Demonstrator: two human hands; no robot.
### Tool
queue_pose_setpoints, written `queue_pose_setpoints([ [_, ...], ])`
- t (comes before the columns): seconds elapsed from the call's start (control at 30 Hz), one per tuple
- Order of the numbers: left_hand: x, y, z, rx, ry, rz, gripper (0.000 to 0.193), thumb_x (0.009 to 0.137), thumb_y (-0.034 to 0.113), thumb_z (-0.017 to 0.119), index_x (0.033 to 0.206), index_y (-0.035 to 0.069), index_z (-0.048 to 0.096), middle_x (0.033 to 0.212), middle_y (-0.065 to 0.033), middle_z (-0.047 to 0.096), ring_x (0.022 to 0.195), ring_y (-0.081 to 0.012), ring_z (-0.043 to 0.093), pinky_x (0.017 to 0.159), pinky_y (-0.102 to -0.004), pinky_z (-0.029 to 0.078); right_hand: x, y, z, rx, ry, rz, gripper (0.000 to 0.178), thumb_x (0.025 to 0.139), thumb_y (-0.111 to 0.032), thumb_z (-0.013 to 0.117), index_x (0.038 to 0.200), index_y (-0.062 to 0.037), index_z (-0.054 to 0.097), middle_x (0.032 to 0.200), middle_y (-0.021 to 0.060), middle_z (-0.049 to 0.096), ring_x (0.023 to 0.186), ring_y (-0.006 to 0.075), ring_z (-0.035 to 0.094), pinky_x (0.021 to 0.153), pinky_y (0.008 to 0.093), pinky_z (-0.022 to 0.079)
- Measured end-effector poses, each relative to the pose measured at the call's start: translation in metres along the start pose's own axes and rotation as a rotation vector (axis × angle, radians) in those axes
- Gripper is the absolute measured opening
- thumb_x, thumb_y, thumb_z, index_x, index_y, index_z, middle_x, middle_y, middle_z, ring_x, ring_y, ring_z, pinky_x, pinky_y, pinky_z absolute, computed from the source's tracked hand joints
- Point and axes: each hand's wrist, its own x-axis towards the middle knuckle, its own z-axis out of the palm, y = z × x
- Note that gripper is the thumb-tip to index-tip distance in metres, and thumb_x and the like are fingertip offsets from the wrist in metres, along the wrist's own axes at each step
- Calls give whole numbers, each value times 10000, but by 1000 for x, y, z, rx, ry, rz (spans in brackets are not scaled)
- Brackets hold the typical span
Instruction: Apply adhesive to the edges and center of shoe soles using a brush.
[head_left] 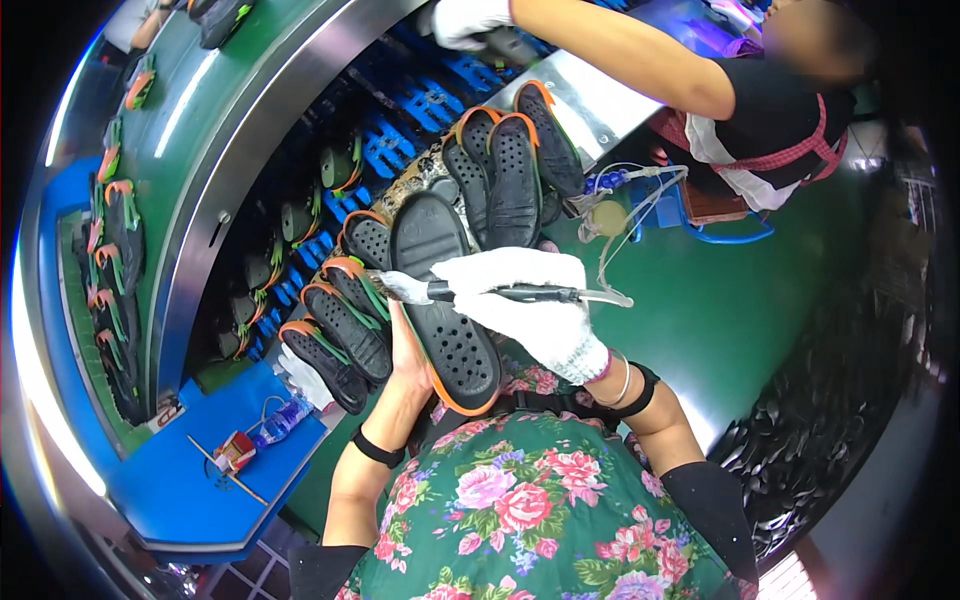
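Nearest the person, the black shoe sole (465, 355) lay between the two hands, its long side pointing away from the body and its orange rim showing at the near end. The bare left hand (407, 350) supported it along the left edge; most of its fingers were hidden beneath, so how tightly they curled could not be told. The gloved right hand (545, 325) was over the sole, its fingers pinched closely around the dark handle of a brush (440, 291). The bristles pointed left of the fingers, over the sole's left edge; whether they touched it could not be told. A pale tube (608, 298) ran rightward from the handle.

For brushing such an edge well, the left fingers would best have been clear of the bristles and the sole steady, with light, even strokes following the rim and the tube free of the wrist.

Left of the fingers leaned a row of smaller soles (350, 335); beyond the fingers stood another cluster (513, 180). Farther left lay a blue desk (190, 500), bearing a plastic bottle (285, 420). Farthest beyond the fingers ran a green conveyor (185, 105), and a co-worker (700, 85) extended a gloved hand (470, 20).
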Motion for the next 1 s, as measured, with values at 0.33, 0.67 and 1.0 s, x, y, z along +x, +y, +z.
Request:
queue_pose_setpoints([
  [0.33, -8, 22, 31, -666, -668, 88, 875, 939, 799, 312, 1519, 154, 424, 1495, -78, 504, 1354, -289, 495, 1152, -454, 385, 32, -52, 27, -547, -220, -569, 245, 785, 55, 747, 1026, 11, 740, 1093, 165, 742, 939, 278, 725, 822, 356, 576],
  [0.67, -27, 15, 53, 70, -169, 346, 1001, 912, 853, 214, 1540, 85, 350, 1490, -104, 480, 1342, -267, 493, 1133, -428, 400, 47, -35, 33, -778, -224, -740, 343, 761, 32, 746, 1102, -5, 742, 1165, 166, 724, 1056, 322, 702, 878, 383, 548],
  [1.0, 2, 11, 35, -542, -875, 180, 1015, 888, 878, 195, 1491, 98, 439, 1422, -129, 551, 1297, -293, 553, 1107, -466, 438, 50, -31, 13, -630, -148, -715, 328, 773, 35, 729, 1098, -11, 737, 1142, 193, 728, 1020, 312, 717, 852, 370, 562],
])
